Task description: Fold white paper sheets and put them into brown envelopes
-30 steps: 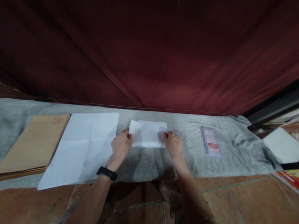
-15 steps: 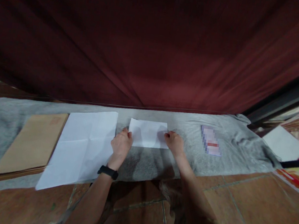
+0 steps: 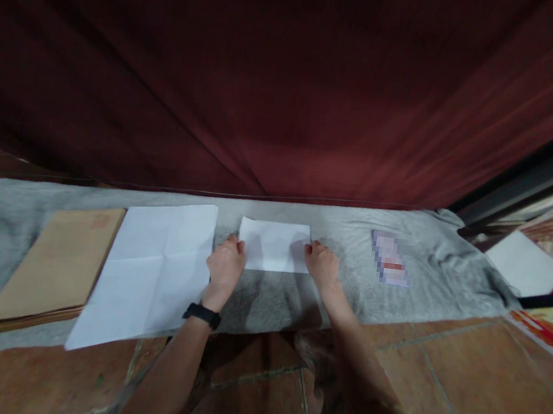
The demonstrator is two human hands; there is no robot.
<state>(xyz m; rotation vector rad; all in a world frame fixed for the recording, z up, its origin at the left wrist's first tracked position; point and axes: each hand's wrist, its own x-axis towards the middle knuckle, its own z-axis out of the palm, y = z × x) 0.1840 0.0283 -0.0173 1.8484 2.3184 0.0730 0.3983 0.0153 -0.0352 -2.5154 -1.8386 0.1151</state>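
Observation:
A folded white sheet of paper [image 3: 275, 247] lies on the grey cloth [image 3: 345, 222] between my two hands. My left hand [image 3: 227, 260], with a dark band on its wrist, is closed at the paper's left edge, thumb and fingers pinching it. At the right edge my right hand [image 3: 321, 262] pinches the paper in the same way. Just left of my left hand are larger white sheets [image 3: 158, 266] with crossing crease lines. Farther left lies a stack of brown envelopes [image 3: 58, 261]. Some distance right of my right hand rests a pale purple slip [image 3: 391, 258], partly blurred out.
A dark red curtain [image 3: 289, 101] hangs along the far side of the cloth. On the right a dark bar [image 3: 537, 175] slants down, with a white sheet [image 3: 526, 264] and colourful printed material [image 3: 547, 338] beyond the cloth's end. Brown floor tiles [image 3: 477, 379] lie in front.
Almost nothing differs. Both hands keep their hold on the folded paper's side edges, and the whole view has shifted very slightly.

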